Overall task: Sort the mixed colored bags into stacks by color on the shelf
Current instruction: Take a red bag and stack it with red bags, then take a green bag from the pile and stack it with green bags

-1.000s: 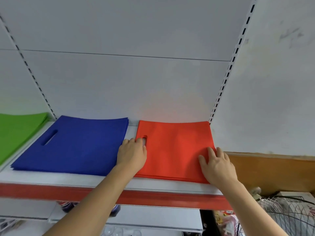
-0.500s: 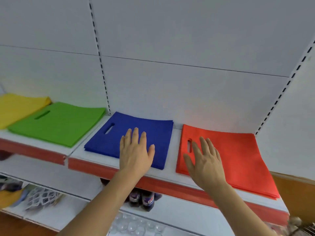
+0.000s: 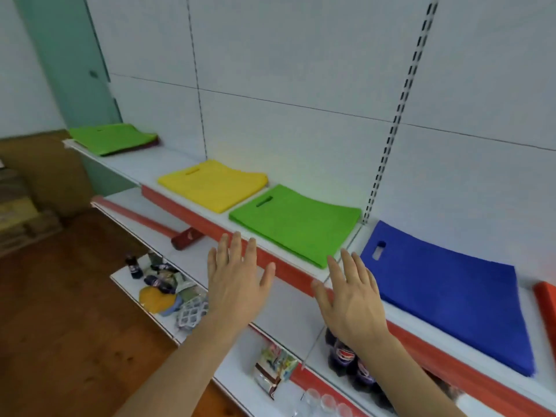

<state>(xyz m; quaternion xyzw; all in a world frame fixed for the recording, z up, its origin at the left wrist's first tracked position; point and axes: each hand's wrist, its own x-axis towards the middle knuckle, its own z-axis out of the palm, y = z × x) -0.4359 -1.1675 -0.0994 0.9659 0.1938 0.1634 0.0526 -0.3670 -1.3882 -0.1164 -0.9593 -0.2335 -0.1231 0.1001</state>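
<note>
Head view: both hands up in front of the shelf [image 3: 192, 164], holding nothing. Left hand [image 3: 236, 284] flat, fingers spread wide, tips just below the shelf's red front strip [image 3: 288, 270]. Right hand [image 3: 350, 291] also flat and spread, fingertips near the front corner of the near green stack [image 3: 296, 224], not touching it.

Stacks lie flat along the shelf, left to right: far green stack [image 3: 112, 138] at the left end with a darker layer showing under its right edge; yellow stack [image 3: 213, 183]; near green stack just beside it, edges almost meeting; blue stack [image 3: 442, 291] past the upright slot rail [image 3: 388, 139], narrow white gap between; red stack [image 3: 546, 308] cut off at the frame's right edge. Bare shelf between far green and yellow stacks. Blue stack's front edge sits close to the shelf lip.

Lower shelves: soda bottles [image 3: 346, 359], snack packets [image 3: 275, 367], small mixed items [image 3: 168, 288]. Wood floor [image 3: 60, 311] at left.
</note>
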